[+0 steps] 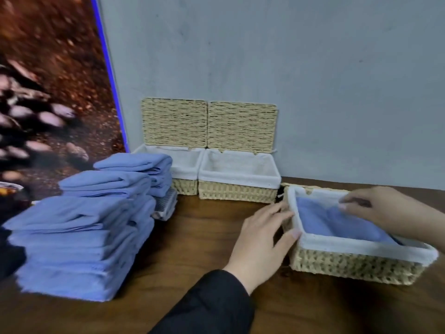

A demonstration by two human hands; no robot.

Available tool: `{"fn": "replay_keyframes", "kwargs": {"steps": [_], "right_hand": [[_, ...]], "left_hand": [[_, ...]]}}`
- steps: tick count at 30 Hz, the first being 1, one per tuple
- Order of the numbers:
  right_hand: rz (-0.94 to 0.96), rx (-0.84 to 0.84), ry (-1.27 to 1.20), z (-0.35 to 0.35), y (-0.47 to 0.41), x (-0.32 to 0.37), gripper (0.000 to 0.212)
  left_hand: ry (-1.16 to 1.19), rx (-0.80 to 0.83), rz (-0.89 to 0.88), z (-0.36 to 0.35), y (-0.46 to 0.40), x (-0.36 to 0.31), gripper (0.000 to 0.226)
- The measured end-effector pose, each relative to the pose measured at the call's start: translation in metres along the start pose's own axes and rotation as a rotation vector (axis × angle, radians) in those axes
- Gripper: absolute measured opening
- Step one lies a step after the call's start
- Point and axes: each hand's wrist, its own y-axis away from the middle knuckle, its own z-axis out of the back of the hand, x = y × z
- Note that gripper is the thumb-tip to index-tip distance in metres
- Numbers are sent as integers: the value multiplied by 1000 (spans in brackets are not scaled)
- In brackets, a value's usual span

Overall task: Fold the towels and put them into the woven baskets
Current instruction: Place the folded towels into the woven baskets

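Note:
A woven basket (356, 263) with a white cloth lining stands at the right of the wooden table, and a folded blue towel (337, 222) lies inside it. My left hand (262, 235) rests with straight fingers against the basket's left wall. My right hand (385, 208) hovers over the far right rim, fingers loosely bent above the towel, holding nothing that I can see. Several folded blue towels (77, 237) are piled in stacks at the left of the table.
Two more lined woven baskets (238, 189) (185, 186) stand against the grey wall with their lids (240, 126) raised upright; no towel shows in them. A striped cloth (166, 208) peeks from under the far towel stack. A large picture panel (48, 92) stands at the left.

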Motion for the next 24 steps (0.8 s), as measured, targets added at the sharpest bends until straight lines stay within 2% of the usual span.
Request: {"fn": "replay_keyframes", "kwargs": {"steps": [2, 3, 5, 10, 12, 15, 17, 20, 23, 24], "right_hand": [[12, -326, -186, -2, 10, 28, 59], [25, -413, -246, -6, 16, 48, 56], [101, -459, -342, -18, 30, 91, 41], [239, -183, -572, -51, 69, 186, 19], [288, -117, -629, -63, 74, 213, 16], [346, -19, -739, -74, 74, 254, 16], [376, 31, -795, -79, 70, 281, 21], [390, 149, -861, -83, 65, 321, 45], [378, 232, -967, -90, 58, 353, 40], [363, 241, -990, -92, 56, 361, 51]], "left_hand": [[-18, -121, -51, 9, 13, -2, 35], [-39, -192, -95, 15, 21, -3, 35], [-82, -328, -181, 30, 40, -5, 38], [-197, -600, -393, 99, 100, -5, 42], [-226, -744, -356, 135, 126, 6, 34], [-309, -955, -171, 189, 150, 32, 22], [-466, -916, 1, 220, 153, 50, 36], [-619, -639, 171, 239, 155, 75, 53], [-599, -478, 133, 232, 167, 90, 59], [-583, -465, 116, 229, 171, 92, 60]]}}
